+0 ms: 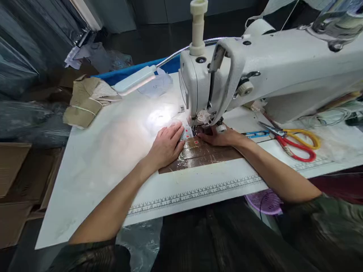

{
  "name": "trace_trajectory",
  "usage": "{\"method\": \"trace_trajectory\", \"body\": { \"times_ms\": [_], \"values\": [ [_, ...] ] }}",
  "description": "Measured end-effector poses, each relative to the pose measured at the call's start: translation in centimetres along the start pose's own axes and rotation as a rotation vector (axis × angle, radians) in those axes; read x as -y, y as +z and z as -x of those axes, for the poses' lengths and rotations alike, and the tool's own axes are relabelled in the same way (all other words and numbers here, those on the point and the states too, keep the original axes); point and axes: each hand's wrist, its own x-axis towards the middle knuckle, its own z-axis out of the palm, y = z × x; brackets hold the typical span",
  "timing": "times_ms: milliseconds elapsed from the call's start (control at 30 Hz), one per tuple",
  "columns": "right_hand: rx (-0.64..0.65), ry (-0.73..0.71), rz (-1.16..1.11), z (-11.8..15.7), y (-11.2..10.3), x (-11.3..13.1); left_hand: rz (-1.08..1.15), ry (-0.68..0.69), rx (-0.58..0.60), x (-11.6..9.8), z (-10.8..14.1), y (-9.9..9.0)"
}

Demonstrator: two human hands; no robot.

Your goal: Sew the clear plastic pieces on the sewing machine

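Note:
A white sewing machine [198,83] stands over the table, its needle and presser-foot area low at the front. My left hand [168,145] lies flat just left of the foot, its fingers stretched forward and slightly apart. Under and beside it is a brown, shiny plate [195,156] with red marks near the foot. My right hand [218,136] reaches in from the right, close beside the presser foot. Its thumb points left, while the machine head hides most of the other fingers. Whether it holds anything is not visible. Lamp glare washes out the surface near my left fingertips.
Red-and-yellow-handled scissors [297,143] and blue thread snips [256,134] lie right of my right hand. A lit lamp [136,79] and a tied beige cloth bundle [85,100] are at the back left. A printed ruler [195,194] runs along the table's front edge.

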Motion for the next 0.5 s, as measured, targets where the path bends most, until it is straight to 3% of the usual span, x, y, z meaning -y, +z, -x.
{"method": "trace_trajectory", "body": {
  "times_ms": [133, 500],
  "values": [
    [0.028, 0.016, -0.008, 0.4, -0.3, 0.1, -0.003, 0.003, -0.024, 0.0, 0.0, 0.1],
    [-0.156, 0.014, -0.024, 0.9, 0.6, 2.2, 0.0, -0.002, -0.03, -0.1, -0.1, 0.1]
  ]
}}
